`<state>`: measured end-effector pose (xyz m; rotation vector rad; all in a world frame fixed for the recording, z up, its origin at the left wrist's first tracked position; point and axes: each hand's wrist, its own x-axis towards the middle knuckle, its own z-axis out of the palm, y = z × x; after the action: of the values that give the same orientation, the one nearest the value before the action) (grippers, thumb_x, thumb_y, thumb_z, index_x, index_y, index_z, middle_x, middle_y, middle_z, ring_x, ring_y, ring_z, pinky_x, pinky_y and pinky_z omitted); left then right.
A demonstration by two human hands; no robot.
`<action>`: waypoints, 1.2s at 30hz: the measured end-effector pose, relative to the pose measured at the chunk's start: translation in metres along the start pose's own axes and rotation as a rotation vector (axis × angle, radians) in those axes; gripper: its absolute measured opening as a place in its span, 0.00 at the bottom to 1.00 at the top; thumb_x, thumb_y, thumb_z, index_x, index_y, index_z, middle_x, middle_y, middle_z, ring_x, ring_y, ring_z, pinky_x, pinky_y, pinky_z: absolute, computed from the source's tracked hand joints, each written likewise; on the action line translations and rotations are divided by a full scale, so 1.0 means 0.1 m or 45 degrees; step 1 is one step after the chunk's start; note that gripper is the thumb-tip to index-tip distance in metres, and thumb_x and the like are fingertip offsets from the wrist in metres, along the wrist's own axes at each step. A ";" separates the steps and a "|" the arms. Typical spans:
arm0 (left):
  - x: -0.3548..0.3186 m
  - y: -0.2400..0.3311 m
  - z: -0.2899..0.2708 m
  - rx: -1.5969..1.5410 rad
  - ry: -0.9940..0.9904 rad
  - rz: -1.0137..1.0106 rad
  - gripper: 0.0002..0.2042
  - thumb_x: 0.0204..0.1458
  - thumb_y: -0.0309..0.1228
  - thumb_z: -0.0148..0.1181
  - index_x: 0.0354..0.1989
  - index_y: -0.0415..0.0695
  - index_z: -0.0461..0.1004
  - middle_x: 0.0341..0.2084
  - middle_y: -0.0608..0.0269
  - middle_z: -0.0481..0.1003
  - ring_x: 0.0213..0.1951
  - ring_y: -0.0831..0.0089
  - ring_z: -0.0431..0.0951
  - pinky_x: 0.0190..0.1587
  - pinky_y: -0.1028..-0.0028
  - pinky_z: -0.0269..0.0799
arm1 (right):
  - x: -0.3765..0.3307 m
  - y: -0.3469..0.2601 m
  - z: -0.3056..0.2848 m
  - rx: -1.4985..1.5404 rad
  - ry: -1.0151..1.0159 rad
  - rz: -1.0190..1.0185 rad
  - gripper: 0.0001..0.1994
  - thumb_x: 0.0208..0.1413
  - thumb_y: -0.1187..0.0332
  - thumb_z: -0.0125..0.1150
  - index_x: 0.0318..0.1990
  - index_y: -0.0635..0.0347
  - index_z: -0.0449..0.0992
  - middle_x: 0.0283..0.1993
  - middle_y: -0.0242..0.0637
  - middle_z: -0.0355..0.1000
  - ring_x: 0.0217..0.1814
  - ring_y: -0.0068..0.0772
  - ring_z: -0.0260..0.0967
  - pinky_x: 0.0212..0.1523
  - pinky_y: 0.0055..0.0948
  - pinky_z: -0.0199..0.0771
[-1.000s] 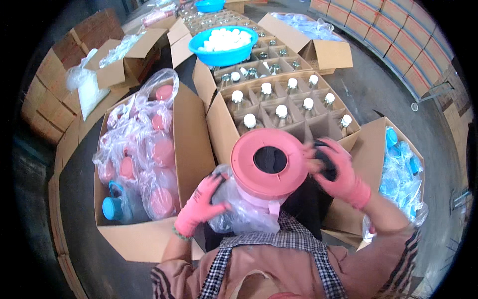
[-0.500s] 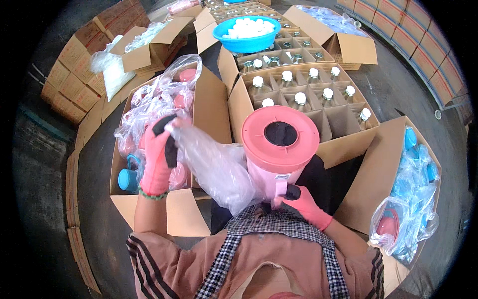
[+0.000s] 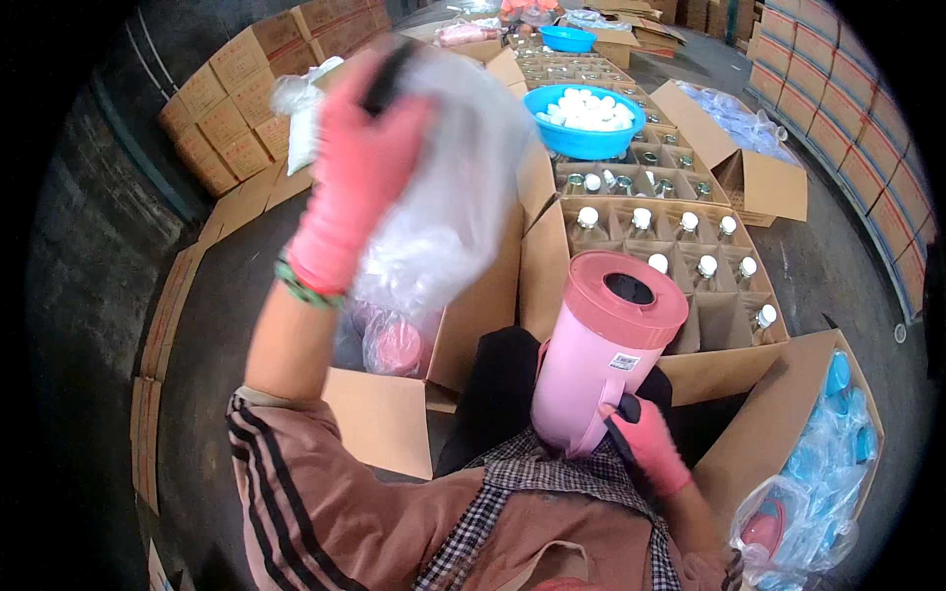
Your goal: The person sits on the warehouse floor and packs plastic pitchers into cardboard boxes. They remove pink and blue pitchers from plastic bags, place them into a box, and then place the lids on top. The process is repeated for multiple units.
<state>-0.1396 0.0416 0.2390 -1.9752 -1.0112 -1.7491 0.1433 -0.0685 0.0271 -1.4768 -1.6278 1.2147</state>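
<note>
My right hand [image 3: 647, 445], in a pink glove with dark fingertips, is closed round the handle of a pink pitcher [image 3: 591, 379]. The pitcher leans on my lap, its darker pink lid up, with a dark round centre and a small label on its side. Raised high on the left, my gloved left hand [image 3: 360, 177] grips a clear plastic bag [image 3: 458, 187], which is smeared by motion and apart from the pitcher. Below the bag, an open carton [image 3: 478, 325] holds pink pitchers in clear bags [image 3: 399, 345], partly hidden by my arm and the bag.
Ahead, a divided carton [image 3: 690, 369] holds glass bottles with white caps [image 3: 641, 218]. Behind it, a blue basin [image 3: 588, 144] of white caps rests on more bottles. At right stands a carton [image 3: 764, 433] of bagged blue pitchers [image 3: 833, 424]. Stacked cartons [image 3: 241, 148] line both sides.
My left hand has lifted the bag up and away from the pitcher. The pitcher now tilts and shows more of its side and handle. The view has shifted left.
</note>
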 end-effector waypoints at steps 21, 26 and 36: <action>-1.34 -0.65 0.75 0.120 -1.032 -0.152 0.16 0.42 0.36 0.53 0.39 0.41 0.68 0.33 0.48 0.70 0.38 0.55 0.69 0.39 0.65 0.65 | 0.58 -1.04 -0.41 0.635 -0.264 -0.442 0.17 0.50 0.63 0.51 0.43 0.66 0.66 0.38 0.35 0.66 0.36 0.23 0.64 0.39 0.21 0.63; -1.02 -1.25 0.97 0.398 -0.222 0.128 0.15 0.44 0.34 0.53 0.39 0.38 0.69 0.33 0.56 0.71 0.40 0.63 0.68 0.42 0.65 0.65 | 0.63 -1.30 -0.65 -0.356 -0.885 -0.397 0.16 0.46 0.64 0.52 0.42 0.64 0.66 0.37 0.40 0.68 0.40 0.35 0.65 0.44 0.28 0.62; -2.00 -0.92 2.28 -0.482 -0.656 -0.602 0.20 0.42 0.34 0.54 0.43 0.36 0.65 0.43 0.48 0.66 0.45 0.54 0.65 0.48 0.69 0.60 | 1.78 0.37 -1.19 -1.244 0.402 -0.499 0.11 0.47 0.63 0.49 0.34 0.60 0.70 0.33 0.46 0.68 0.38 0.43 0.63 0.42 0.31 0.62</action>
<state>-0.0356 0.1945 -0.0175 -2.6920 -1.5030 -1.7952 0.2326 0.1295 0.0158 -1.6222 -2.2478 -0.1000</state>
